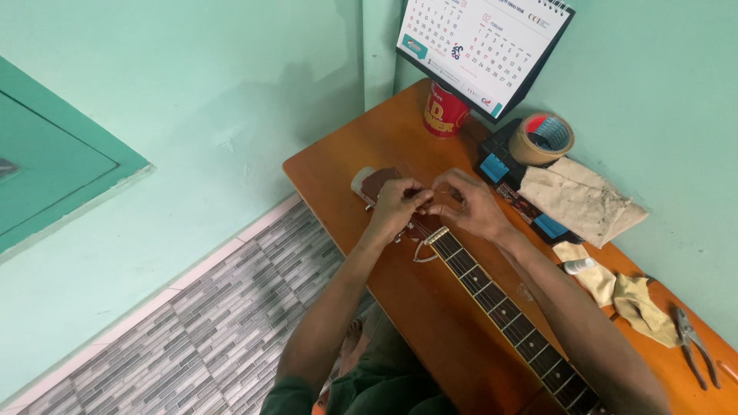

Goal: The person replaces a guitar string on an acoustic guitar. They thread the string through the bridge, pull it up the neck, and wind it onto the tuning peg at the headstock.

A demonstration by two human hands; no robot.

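Both hands met over the guitar headstock (378, 183) at the far end of the table (415, 307), neck (500, 303) running back toward the person. Left hand (394, 206) and right hand (470, 204) were pinched tight, fingertips touching, probably on a string, couldn't really tell

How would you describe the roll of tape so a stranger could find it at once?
Start at the orange-brown table and go to its far end, where a desk calendar leans at the wall. The tape roll lies just right of it on a dark box. Unlike the red cup, it is a tan ring.
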